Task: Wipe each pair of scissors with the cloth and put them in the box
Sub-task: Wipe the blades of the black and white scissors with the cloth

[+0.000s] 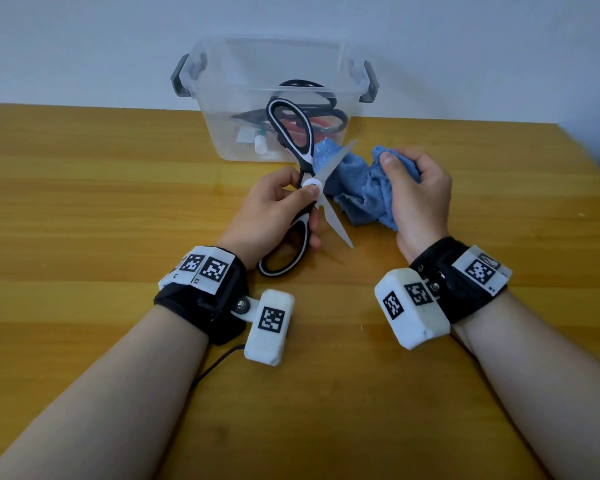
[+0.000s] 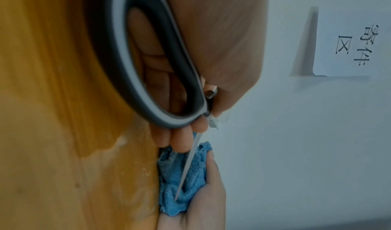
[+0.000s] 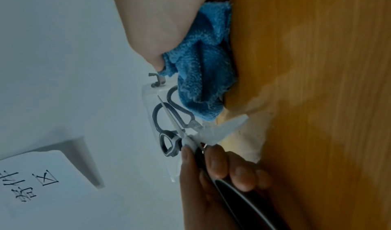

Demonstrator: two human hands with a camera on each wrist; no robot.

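Opened scissors (image 1: 293,174) in left hand (image 1: 274,213), just beside cloth (image 1: 361,192).

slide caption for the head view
Left hand holds open scissors while right hand grips blue cloth before clear box.

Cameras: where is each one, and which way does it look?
Head: worn up high, looks down at the table, box, both forearms, left hand, right hand.
Left wrist: looks along the left hand's grip on the scissors toward the cloth.
Right wrist: looks past the right hand's grip on the cloth toward the scissors and box.
Shared: all three show cloth and scissors.
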